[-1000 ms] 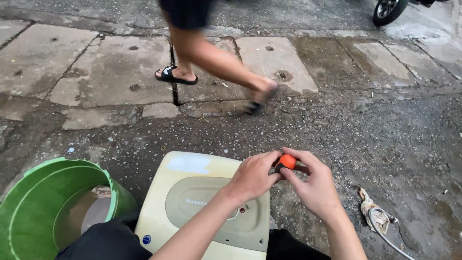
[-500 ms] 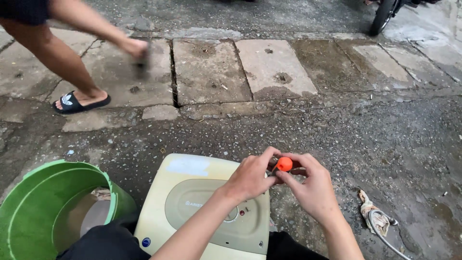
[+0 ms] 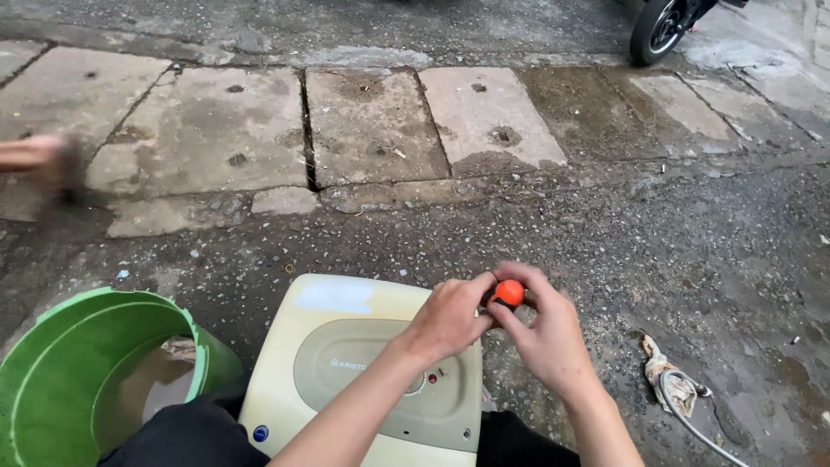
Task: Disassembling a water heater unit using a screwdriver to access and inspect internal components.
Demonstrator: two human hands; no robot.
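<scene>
A cream-coloured water heater (image 3: 346, 346) with a grey front panel stands upright between my knees. At its upper right corner both my hands meet around a small orange-tipped tool handle (image 3: 508, 292). My left hand (image 3: 450, 316) reaches across the heater's front and pinches the handle from the left. My right hand (image 3: 545, 333) wraps it from the right and below. What lies under the handle is hidden by my fingers.
A green plastic bucket (image 3: 52, 363) with murky water stands to the left. A dirty rag and a hose end (image 3: 679, 389) lie on the wet gravel at right. Concrete paving slabs (image 3: 372, 121) run across the back. A passer-by's blurred foot (image 3: 39, 160) is at far left, a scooter wheel (image 3: 659, 30) top right.
The passer-by has walked from the middle of the slabs out to the left edge. My hands stay together on the orange handle, with only slight shifts of the fingers.
</scene>
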